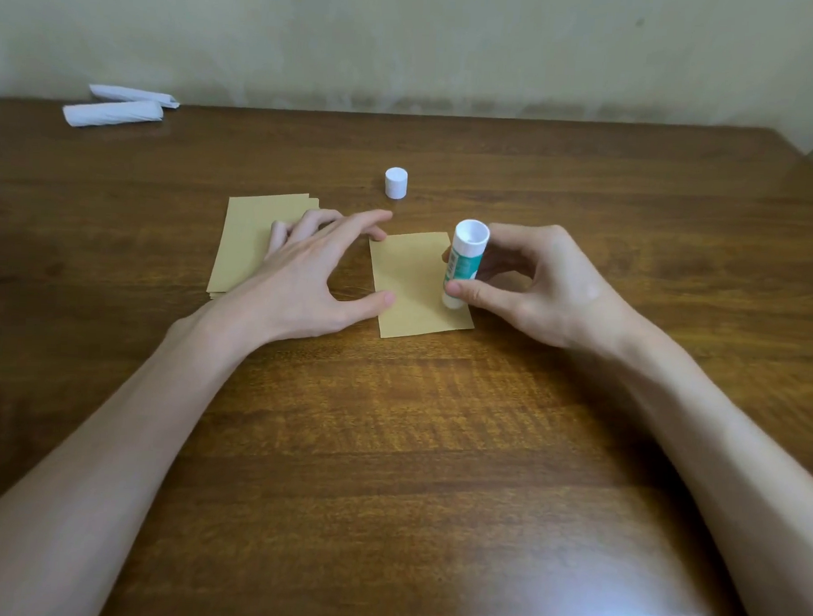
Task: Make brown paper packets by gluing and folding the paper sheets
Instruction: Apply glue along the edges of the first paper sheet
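Observation:
A single brown paper sheet [412, 284] lies flat on the wooden table [389, 446]. My right hand [545, 290] pinches a white and green glue stick [462, 263], held upside down with its lower end on the sheet's right edge. My left hand [313, 275] has its fingers spread; thumb and forefinger touch the sheet's left edge. A stack of brown sheets [246, 245] lies under and left of that hand. The white glue cap [395, 182] stands upright behind the sheet.
Two rolled white paper bundles [117, 109] lie at the table's far left, near the pale wall. The table's front edge runs along the bottom of the view.

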Demonstrator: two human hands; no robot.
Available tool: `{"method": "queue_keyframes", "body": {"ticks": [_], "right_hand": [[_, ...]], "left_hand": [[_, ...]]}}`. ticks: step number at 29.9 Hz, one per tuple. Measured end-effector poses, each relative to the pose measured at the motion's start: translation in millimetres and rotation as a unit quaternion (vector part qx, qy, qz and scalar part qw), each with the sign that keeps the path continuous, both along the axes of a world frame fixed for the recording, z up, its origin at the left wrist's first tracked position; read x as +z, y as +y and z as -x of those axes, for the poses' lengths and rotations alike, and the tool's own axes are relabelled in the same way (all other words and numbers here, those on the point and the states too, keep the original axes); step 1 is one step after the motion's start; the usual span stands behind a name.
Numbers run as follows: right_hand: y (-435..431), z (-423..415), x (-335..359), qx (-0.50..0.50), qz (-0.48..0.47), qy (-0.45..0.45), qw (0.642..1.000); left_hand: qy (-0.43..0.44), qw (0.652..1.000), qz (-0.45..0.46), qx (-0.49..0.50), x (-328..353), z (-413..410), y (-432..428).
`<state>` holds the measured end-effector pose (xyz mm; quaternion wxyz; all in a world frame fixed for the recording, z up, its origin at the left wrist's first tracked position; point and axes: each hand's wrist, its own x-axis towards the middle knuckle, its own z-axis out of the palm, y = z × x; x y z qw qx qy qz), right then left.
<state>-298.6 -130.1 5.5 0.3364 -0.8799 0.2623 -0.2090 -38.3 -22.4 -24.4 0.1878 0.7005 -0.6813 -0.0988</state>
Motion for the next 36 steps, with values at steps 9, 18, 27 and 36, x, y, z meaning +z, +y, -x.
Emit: {"method": "queue_keyframes", "body": {"ticks": [9, 18, 27, 36], "right_hand": [[-1, 6, 12, 0.033, -0.015, 0.013, 0.999], [-6, 14, 17, 0.083, -0.054, 0.032, 0.995], [-6, 20, 22, 0.098, -0.077, 0.033, 0.992], [0, 15, 23, 0.038, -0.090, -0.086, 0.992]], "left_hand": [[0.001, 1.000, -0.010, -0.004, 1, 0, 0], [-0.001, 1.000, -0.022, -0.007, 3, -1, 1], [0.007, 1.000, -0.018, -0.008, 1, -2, 1], [0.010, 1.000, -0.010, -0.017, -2, -3, 1]]}}
